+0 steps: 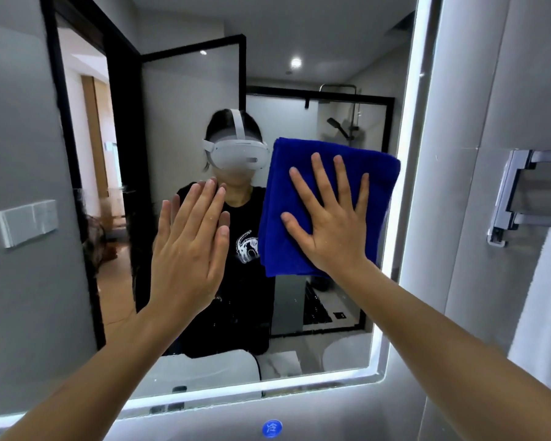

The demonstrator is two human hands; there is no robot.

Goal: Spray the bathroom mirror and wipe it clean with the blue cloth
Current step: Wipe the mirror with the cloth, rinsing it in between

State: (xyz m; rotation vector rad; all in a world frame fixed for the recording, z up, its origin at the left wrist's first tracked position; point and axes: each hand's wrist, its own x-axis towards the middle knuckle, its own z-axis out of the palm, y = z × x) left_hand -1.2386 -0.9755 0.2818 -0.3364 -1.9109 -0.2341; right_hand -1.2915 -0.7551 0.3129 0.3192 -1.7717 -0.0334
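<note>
Mirror (pixel 331 43) wiping is clearly the step underway here. It fills most of the view, with a lit strip running around its edge, and the blue cloth (pixel 328 160) is flat against the glass on the right half of the mirror, folded into a thick pad.

The right hand (pixel 328 224) is on top of the cloth, fingers straight and fanned wide, palm pressing it to the glass, no pinching or bunching. The left hand (pixel 188 249) is up toward the mirror's middle, just left of the cloth, fingers straight and close together. Looks like it's flat on the glass or almost touching, honestly can't tell which.

My two cents on doing this bit well: that spread palm is the right idea, it keeps pressure even so the pad doesn't skip. I'd work in overlapping passes from the top of the mirror down, and refold to a dry face once it gets damp. Also, a bare palm on the glass will leave a print, so that patch wants a pass too. There are tiny specks lower on the mirror that still look unwiped.

Containers: I can't see a spray bottle anywhere. To the right of the mirror there's a metal towel rack (pixel 509 198) on the wall holding a white towel (pixel 547 297). Below the mirror there's a round blue button (pixel 272 429).
</note>
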